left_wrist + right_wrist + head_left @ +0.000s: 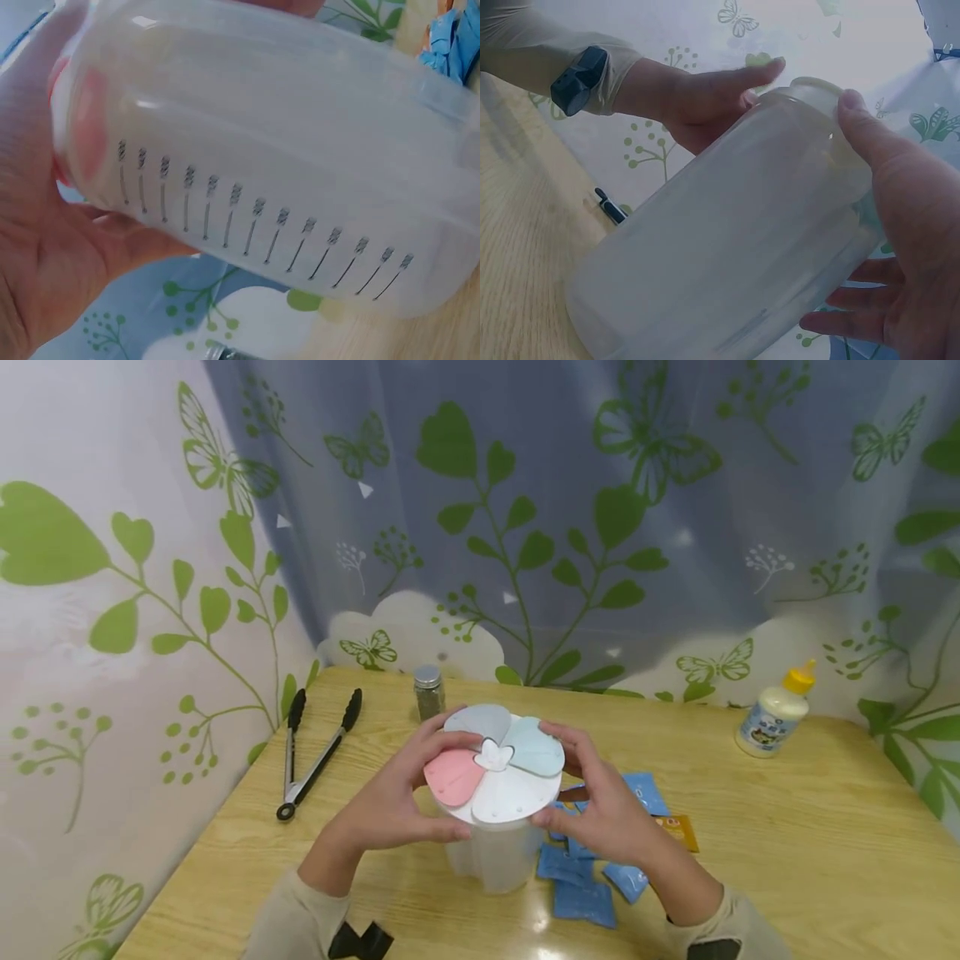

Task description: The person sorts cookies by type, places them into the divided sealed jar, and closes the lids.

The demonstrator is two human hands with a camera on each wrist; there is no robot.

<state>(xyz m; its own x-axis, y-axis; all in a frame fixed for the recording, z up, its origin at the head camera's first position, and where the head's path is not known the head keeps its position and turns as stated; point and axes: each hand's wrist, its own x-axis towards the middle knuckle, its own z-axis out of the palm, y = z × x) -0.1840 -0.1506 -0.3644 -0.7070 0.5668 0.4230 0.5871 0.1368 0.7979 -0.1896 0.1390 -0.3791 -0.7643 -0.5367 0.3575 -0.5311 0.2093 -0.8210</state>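
Note:
A translucent plastic container [504, 858] with measuring marks on its side stands on the table. Its round lid [517, 795] has petals in white, pink, grey and pale green around a small white centre piece. My left hand [401, 793] grips the lid from the left, fingers over the top and thumb near the front rim. From the right, my right hand [611, 810] holds the rim, its thumb at the front and its other fingers along the far side. In the left wrist view, the container's marked wall [262, 150] fills most of the picture.
Several blue packets [583, 902] and an orange packet [678, 832] lie right of the container. Black-and-silver tongs [315, 777] rest at the left. A small glass jar [429, 695] stands behind, and a yellow-capped bottle [772, 718] at the back right. Patterned fabric [540, 568] borders the table.

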